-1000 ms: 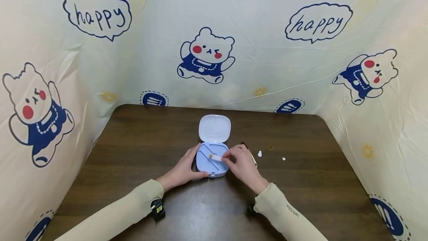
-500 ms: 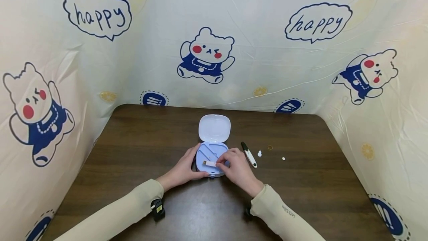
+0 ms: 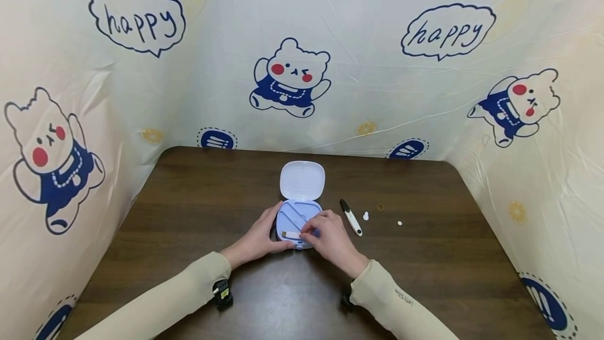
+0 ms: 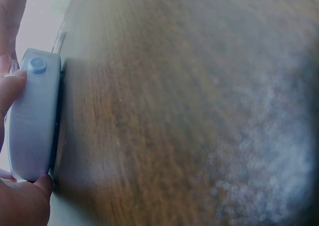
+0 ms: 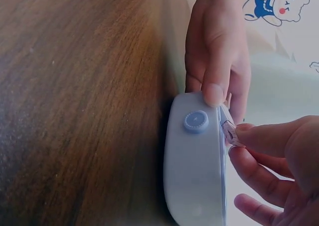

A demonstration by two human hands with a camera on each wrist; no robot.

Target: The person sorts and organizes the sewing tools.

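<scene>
A light blue compartment box (image 3: 289, 218) stands on the table with its whitish lid (image 3: 302, 180) raised at the back. Thin slanted dividers cross its inside. My left hand (image 3: 255, 239) grips the box at its left side, the thumb along the front edge. Between thumb and forefinger, my right hand (image 3: 332, 237) pinches a small flat white strip (image 3: 291, 235) with a gold-brown end, low over the front compartment. The right wrist view shows the strip (image 5: 229, 132) tilted at the box rim, with dark print on it. A round button (image 5: 196, 121) sits on the box front.
Right of the box lies a slim white object with a black end (image 3: 351, 218). Beyond it are a small white bulb-shaped piece (image 3: 365, 215), a thin yellowish ring (image 3: 380, 206) and a small white round piece (image 3: 399, 223). A printed curtain (image 3: 292, 135) encloses the table.
My right hand has moved left and toward the box's front, lowering the strip to the front compartment. The slim white object is uncovered now. My left hand stays on the box.
</scene>
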